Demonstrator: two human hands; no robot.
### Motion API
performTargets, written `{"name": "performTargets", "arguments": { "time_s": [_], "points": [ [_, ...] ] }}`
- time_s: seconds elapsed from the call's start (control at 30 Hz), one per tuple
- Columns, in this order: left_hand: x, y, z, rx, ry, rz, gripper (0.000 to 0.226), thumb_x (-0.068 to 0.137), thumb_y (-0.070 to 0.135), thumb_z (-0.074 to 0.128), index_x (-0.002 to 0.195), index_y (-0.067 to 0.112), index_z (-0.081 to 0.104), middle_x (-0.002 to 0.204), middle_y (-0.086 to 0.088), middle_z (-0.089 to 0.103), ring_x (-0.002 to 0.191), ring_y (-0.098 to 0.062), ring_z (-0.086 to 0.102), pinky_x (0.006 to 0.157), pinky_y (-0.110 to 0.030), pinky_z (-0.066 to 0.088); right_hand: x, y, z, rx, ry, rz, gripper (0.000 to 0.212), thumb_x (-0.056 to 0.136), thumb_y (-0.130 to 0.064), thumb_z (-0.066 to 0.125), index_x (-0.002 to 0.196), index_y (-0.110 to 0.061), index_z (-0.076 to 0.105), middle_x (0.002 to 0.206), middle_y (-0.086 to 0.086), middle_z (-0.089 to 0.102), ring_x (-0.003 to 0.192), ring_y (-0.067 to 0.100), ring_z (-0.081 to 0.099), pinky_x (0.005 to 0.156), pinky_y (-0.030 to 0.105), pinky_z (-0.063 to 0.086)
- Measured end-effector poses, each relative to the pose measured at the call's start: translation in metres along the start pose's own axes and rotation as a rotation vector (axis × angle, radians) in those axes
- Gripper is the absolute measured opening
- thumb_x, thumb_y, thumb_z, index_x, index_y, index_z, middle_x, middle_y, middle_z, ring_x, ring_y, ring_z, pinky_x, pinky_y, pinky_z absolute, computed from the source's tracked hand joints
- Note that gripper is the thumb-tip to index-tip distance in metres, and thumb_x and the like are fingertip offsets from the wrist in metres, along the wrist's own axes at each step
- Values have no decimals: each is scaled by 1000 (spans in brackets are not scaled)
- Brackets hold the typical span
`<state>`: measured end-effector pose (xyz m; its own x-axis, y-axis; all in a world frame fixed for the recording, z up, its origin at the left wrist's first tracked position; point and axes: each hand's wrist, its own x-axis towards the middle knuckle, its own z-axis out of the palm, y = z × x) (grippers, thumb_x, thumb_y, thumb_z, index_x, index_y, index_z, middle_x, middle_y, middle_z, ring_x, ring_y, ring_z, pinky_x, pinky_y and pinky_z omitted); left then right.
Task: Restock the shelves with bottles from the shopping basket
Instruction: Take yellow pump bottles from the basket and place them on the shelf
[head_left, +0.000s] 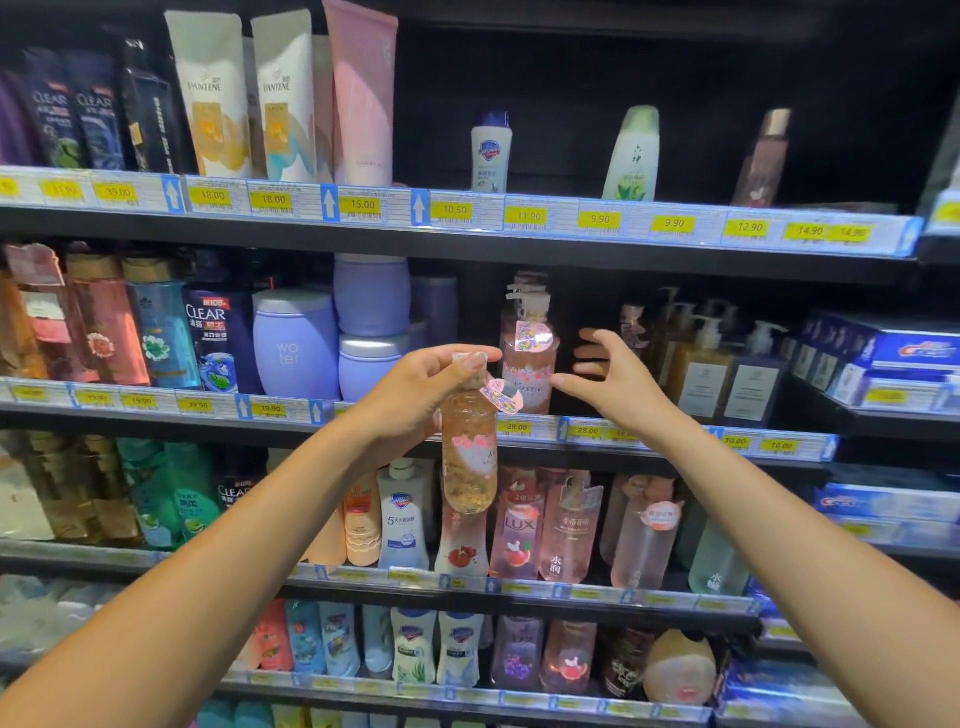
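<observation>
Bottle (469, 457) hangs from left hand (415, 395), seemingly by its cap.

Bright shop light frm above; back of top shelf (467, 243) dark; price strips (524, 215) glary; edges warped & corners soft

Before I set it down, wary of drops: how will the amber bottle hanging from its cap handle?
The amber bottle looks full of liquid, probably heavy for its size. The left hand pinches only its cap, so it may swing or slip. Tall and narrow, it could tip on the shelf.
</observation>
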<state>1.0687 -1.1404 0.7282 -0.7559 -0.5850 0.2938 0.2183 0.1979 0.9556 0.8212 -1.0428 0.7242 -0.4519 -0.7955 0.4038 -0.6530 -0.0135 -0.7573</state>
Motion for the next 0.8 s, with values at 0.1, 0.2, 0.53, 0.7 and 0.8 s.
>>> {"name": "performTargets", "arguments": {
  "time_s": [0.1, 0.2, 0.53, 0.7, 0.8],
  "points": [
    [8, 2, 11, -41, -18, 21, 41, 90, 40, 64, 125, 20, 70, 106, -4, 76, 102, -20, 70, 81, -34, 58, -12, -2, -10, 63, 108, -70, 60, 85, -27, 83, 137, -20, 53, 123, -3, 62, 111, 10, 65, 101, 31, 53],
    [18, 2, 26, -94, -18, 41, 44, 88, 37, 65, 128, 18, 64, 108, -8, 76, 101, -22, 71, 79, -35, 60, -24, -3, -20, 96, 113, -121, 37, 87, -25, 82, 119, -24, 62, 108, -4, 66, 98, 10, 68, 90, 26, 55],
    [49, 1, 82, -63, -110, 111, 30, 103, 37, 49, 117, 12, 57, 127, -5, 73, 101, -27, 72, 89, -48, 58, -53, 1, -48, 186, -376, -25, 50, 80, -41, 81, 124, -24, 65, 119, 2, 72, 110, 14, 70, 90, 32, 58],
    [61, 0, 102, -30, -141, 135, 34, 108, 34, 43, 127, 6, 53, 130, -3, 72, 116, -25, 70, 88, -41, 59, -54, 10, -46, 176, -329, -78, 49, 85, -27, 84, 129, -19, 64, 119, 0, 75, 110, 17, 71, 100, 38, 55],
    [68, -2, 107, 1, -134, 155, 40, 108, 33, 44, 133, 2, 51, 134, -3, 70, 122, -26, 67, 91, -38, 58, -51, 15, -49, 161, -262, -78, 46, 83, -31, 85, 124, -23, 66, 114, -4, 76, 104, 12, 72, 95, 36, 57]
  ]
}}
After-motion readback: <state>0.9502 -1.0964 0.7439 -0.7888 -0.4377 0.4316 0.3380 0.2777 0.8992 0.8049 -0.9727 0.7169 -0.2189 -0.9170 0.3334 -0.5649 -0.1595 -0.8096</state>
